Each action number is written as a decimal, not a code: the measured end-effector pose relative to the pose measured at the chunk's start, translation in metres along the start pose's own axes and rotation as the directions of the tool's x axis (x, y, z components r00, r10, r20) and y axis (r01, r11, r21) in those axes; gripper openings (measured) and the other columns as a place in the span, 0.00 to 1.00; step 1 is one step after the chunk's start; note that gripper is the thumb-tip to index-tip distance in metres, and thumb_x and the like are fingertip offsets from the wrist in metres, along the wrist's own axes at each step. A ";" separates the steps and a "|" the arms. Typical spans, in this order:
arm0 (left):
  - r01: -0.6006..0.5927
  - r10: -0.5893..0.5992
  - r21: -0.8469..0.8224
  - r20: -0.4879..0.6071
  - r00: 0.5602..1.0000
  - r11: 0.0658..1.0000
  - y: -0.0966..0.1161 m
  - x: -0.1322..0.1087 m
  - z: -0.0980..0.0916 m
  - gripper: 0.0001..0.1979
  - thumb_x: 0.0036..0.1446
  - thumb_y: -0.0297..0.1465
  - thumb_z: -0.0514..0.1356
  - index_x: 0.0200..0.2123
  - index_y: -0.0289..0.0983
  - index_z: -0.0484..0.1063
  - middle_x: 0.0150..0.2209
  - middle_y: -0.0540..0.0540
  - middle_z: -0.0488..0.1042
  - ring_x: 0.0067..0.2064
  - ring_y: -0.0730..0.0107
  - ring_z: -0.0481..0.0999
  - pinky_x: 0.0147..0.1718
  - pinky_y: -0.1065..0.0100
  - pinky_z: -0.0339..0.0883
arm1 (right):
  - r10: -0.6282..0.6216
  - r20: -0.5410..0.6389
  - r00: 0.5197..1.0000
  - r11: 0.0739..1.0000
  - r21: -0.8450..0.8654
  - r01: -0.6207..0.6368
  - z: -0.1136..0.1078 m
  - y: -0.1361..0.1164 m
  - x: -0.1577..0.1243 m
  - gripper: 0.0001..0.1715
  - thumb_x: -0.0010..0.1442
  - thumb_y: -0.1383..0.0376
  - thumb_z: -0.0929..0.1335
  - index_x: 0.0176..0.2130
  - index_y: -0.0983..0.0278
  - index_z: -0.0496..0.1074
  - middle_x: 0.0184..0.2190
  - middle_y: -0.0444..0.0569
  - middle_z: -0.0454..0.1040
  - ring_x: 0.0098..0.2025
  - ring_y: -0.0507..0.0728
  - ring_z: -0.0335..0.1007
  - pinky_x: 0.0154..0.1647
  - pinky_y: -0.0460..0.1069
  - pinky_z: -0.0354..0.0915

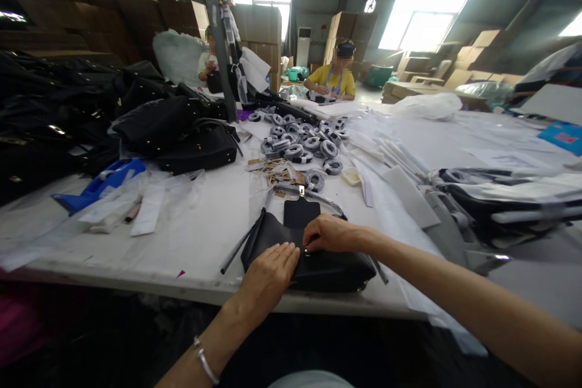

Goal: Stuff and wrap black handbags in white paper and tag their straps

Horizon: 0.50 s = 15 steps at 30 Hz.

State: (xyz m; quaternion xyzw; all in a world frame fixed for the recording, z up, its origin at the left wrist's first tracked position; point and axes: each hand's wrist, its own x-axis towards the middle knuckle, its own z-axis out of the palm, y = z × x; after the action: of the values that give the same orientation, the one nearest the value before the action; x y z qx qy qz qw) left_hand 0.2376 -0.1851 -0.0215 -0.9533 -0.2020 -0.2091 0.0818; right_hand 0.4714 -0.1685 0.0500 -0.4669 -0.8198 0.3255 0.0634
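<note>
A black leather handbag [336, 270] lies flat on the white worktable [213, 212] near its front edge, with its flap [300, 213] turned up and its grey straps spread out to the sides. My left hand [270, 273] lies flat on the bag's left part, fingers stretched out together. My right hand [330, 234] rests on the middle of the bag with the fingers curled and pinched at a small metal fitting by the flap.
Black bags [182, 133] are piled at the left, with a blue tool [97, 185] and plastic sleeves. Rolled straps [302, 145] and brown tags [275, 173] lie behind the bag. More bags and white sheets fill the right side. Two people sit at the far end.
</note>
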 end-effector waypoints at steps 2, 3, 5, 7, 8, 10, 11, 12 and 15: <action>0.016 -0.016 -0.030 0.005 1.000 0.999 0.001 0.000 -0.001 0.19 0.60 0.22 0.56 0.55 0.30 0.68 0.52 0.37 0.77 0.53 0.60 0.78 0.53 0.59 0.72 | -0.111 0.127 0.986 0.992 -0.050 0.118 -0.008 0.000 0.008 0.07 0.57 0.70 0.71 0.37 0.63 0.80 0.33 0.44 0.80 0.35 0.52 0.75 0.37 0.43 0.64; 0.025 -0.025 -0.042 0.009 1.000 0.999 0.001 -0.001 -0.002 0.19 0.60 0.22 0.56 0.55 0.31 0.67 0.52 0.37 0.77 0.53 0.60 0.78 0.53 0.59 0.72 | -0.170 0.189 0.967 0.977 -0.096 0.190 -0.011 -0.002 0.011 0.08 0.58 0.71 0.70 0.38 0.63 0.79 0.33 0.44 0.80 0.36 0.52 0.74 0.37 0.43 0.64; 0.035 -0.034 -0.059 0.024 0.999 0.998 0.001 -0.001 -0.001 0.19 0.60 0.22 0.56 0.55 0.31 0.67 0.52 0.37 0.77 0.53 0.60 0.77 0.54 0.60 0.72 | -0.272 0.290 0.918 0.910 -0.231 0.343 -0.016 -0.005 0.017 0.10 0.59 0.73 0.68 0.38 0.63 0.78 0.35 0.46 0.79 0.36 0.53 0.74 0.37 0.44 0.64; 0.045 -0.043 -0.069 0.035 0.998 0.997 0.001 -0.003 0.000 0.19 0.60 0.21 0.56 0.55 0.31 0.67 0.53 0.36 0.76 0.54 0.61 0.77 0.54 0.59 0.71 | -0.351 0.354 0.867 0.801 -0.366 0.474 -0.020 -0.011 0.019 0.12 0.62 0.74 0.65 0.39 0.64 0.78 0.36 0.49 0.78 0.38 0.54 0.73 0.38 0.46 0.64; 0.054 -0.051 -0.073 0.042 0.998 0.996 0.001 -0.003 0.001 0.19 0.60 0.21 0.56 0.56 0.31 0.67 0.53 0.36 0.76 0.54 0.60 0.77 0.55 0.59 0.71 | -0.372 0.366 0.853 0.751 -0.421 0.508 -0.022 -0.014 0.017 0.13 0.64 0.73 0.64 0.39 0.64 0.77 0.36 0.50 0.78 0.38 0.55 0.73 0.40 0.47 0.65; 0.073 -0.068 -0.086 0.055 0.996 0.994 0.001 -0.003 0.000 0.21 0.59 0.22 0.58 0.56 0.31 0.66 0.54 0.35 0.75 0.55 0.59 0.76 0.55 0.58 0.70 | -0.372 0.321 0.871 0.716 -0.498 0.489 -0.025 -0.020 0.009 0.14 0.67 0.71 0.62 0.41 0.64 0.77 0.37 0.52 0.78 0.41 0.57 0.73 0.45 0.50 0.65; 0.082 -0.076 -0.095 0.063 0.995 0.992 0.001 -0.003 -0.001 0.23 0.58 0.23 0.60 0.57 0.31 0.65 0.55 0.35 0.75 0.56 0.58 0.75 0.55 0.58 0.70 | -0.347 0.253 0.903 0.741 -0.516 0.429 -0.025 -0.024 0.001 0.14 0.68 0.70 0.62 0.44 0.64 0.77 0.38 0.53 0.78 0.42 0.58 0.73 0.47 0.52 0.65; 0.088 -0.080 -0.103 0.076 0.994 0.991 0.001 -0.002 -0.003 0.24 0.58 0.24 0.61 0.58 0.31 0.65 0.56 0.34 0.74 0.56 0.57 0.75 0.55 0.57 0.70 | -0.305 0.162 0.938 0.787 -0.513 0.344 -0.025 -0.027 -0.008 0.14 0.68 0.67 0.63 0.48 0.64 0.76 0.41 0.54 0.78 0.45 0.59 0.73 0.50 0.53 0.65; 0.105 -0.087 -0.124 0.141 0.986 0.987 0.001 0.004 -0.016 0.29 0.55 0.29 0.66 0.60 0.32 0.64 0.58 0.34 0.72 0.59 0.55 0.73 0.58 0.55 0.67 | -0.128 -0.067 0.990 0.912 -0.400 0.091 -0.012 -0.033 -0.045 0.30 0.63 0.53 0.70 0.59 0.64 0.69 0.52 0.57 0.75 0.55 0.63 0.70 0.58 0.56 0.62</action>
State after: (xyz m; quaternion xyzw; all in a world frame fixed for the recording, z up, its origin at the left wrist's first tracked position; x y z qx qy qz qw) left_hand 0.2352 -0.1883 -0.0054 -0.9577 -0.2387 -0.1604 -0.0048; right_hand 0.4774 -0.2105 0.0881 -0.4379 -0.8897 0.1272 0.0234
